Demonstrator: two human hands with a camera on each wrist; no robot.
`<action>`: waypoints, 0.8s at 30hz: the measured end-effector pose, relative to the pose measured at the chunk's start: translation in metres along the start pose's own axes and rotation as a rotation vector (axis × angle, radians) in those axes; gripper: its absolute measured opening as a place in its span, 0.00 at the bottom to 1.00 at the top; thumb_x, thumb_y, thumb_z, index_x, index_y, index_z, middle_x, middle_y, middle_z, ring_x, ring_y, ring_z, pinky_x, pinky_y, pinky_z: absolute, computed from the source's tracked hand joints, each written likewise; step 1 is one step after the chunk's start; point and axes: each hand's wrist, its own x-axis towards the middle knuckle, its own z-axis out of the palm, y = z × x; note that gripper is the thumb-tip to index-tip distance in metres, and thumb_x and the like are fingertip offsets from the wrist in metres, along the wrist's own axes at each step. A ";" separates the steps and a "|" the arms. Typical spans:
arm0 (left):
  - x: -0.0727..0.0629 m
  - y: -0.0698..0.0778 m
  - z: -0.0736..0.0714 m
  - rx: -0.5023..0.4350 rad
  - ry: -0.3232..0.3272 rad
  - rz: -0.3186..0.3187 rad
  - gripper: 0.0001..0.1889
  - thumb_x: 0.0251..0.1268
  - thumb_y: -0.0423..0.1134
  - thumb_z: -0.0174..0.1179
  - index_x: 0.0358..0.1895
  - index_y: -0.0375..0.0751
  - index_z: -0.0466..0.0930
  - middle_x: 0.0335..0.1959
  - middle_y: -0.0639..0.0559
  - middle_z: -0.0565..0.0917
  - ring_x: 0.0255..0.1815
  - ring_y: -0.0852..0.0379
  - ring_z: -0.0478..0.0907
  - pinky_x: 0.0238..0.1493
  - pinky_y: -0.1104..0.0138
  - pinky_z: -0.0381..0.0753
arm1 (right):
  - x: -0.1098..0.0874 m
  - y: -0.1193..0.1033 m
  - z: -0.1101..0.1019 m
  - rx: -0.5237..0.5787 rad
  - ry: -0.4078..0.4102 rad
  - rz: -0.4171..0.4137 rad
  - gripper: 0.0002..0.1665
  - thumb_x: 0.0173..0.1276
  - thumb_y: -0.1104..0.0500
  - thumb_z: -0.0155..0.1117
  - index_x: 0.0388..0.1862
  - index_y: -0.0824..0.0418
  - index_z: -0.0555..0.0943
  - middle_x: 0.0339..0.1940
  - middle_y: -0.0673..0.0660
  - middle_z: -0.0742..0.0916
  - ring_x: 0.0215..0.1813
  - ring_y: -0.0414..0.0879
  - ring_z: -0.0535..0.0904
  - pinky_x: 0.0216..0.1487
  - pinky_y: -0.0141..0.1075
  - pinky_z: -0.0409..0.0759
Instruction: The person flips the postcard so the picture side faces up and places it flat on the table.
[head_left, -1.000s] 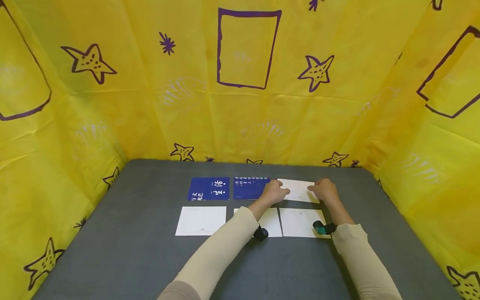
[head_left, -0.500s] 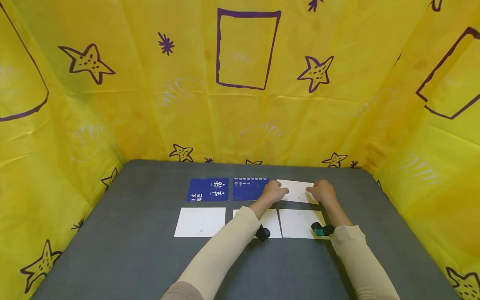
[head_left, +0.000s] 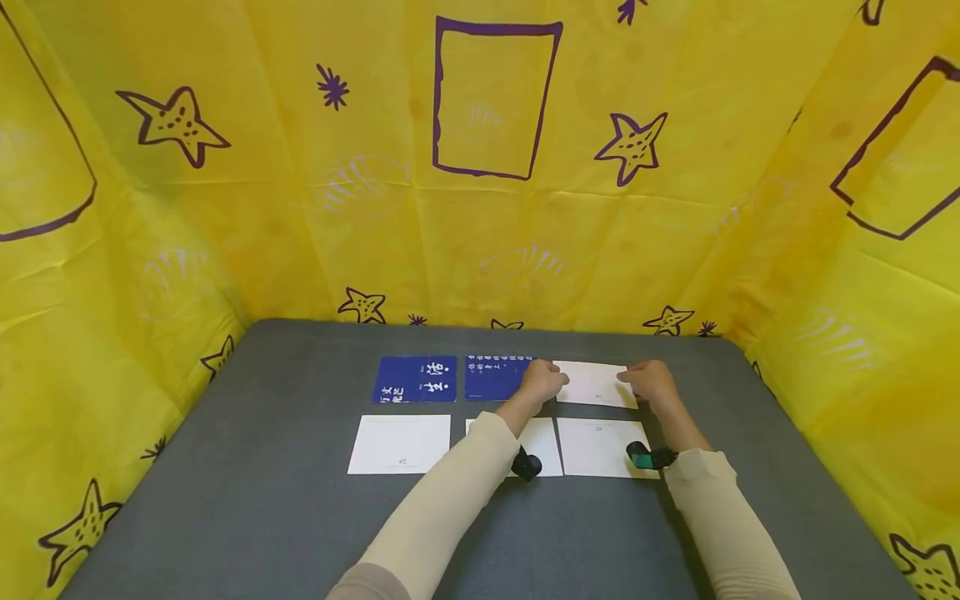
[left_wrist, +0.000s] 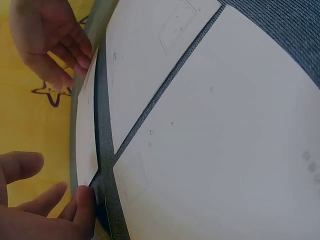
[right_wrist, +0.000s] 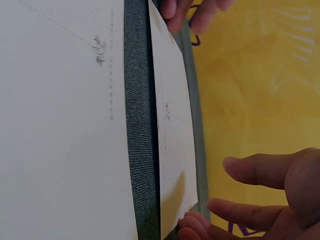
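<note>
A white postcard lies at the right end of the back row, its small printed mark towards the person. My left hand is at its left edge, overlapping a blue postcard with white writing. At the right edge is my right hand. In the left wrist view the left thumb stands apart from the card, with other fingertips right at its corner. The right wrist view shows the right thumb likewise apart, and curled fingertips at the card's near corner.
Another blue postcard lies at the back left. In the front row are three white ones: left, middle, partly under the left forearm, and right. The grey table meets a yellow patterned curtain.
My left hand has moved a little to the left, baring more of the white postcard, and my right hand has shifted slightly right. The card sits a little straighter.
</note>
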 end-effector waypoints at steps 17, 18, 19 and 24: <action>-0.004 0.002 0.002 0.028 0.089 0.018 0.16 0.60 0.26 0.54 0.49 0.34 0.85 0.49 0.44 0.86 0.55 0.47 0.80 0.54 0.62 0.80 | 0.002 0.006 0.000 0.210 0.052 0.066 0.24 0.68 0.60 0.58 0.54 0.80 0.76 0.41 0.65 0.81 0.38 0.51 0.76 0.35 0.35 0.73; -0.004 0.002 0.002 0.033 0.100 0.023 0.16 0.59 0.25 0.53 0.48 0.35 0.85 0.48 0.44 0.87 0.55 0.47 0.80 0.54 0.62 0.80 | 0.002 0.007 0.000 0.223 0.055 0.069 0.24 0.68 0.60 0.57 0.55 0.79 0.76 0.42 0.65 0.81 0.38 0.50 0.76 0.34 0.33 0.74; -0.004 0.002 0.002 0.033 0.111 0.028 0.16 0.60 0.25 0.53 0.48 0.35 0.85 0.48 0.44 0.87 0.55 0.47 0.80 0.54 0.62 0.80 | 0.002 0.007 0.000 0.243 0.054 0.071 0.25 0.68 0.60 0.57 0.56 0.80 0.75 0.42 0.64 0.81 0.37 0.48 0.76 0.34 0.32 0.75; -0.004 0.001 0.004 0.033 0.155 0.058 0.16 0.61 0.25 0.52 0.47 0.36 0.86 0.48 0.45 0.87 0.55 0.47 0.81 0.55 0.62 0.80 | 0.003 0.011 -0.006 0.387 0.021 0.071 0.24 0.69 0.64 0.57 0.58 0.81 0.72 0.30 0.52 0.82 0.29 0.39 0.77 0.30 0.27 0.79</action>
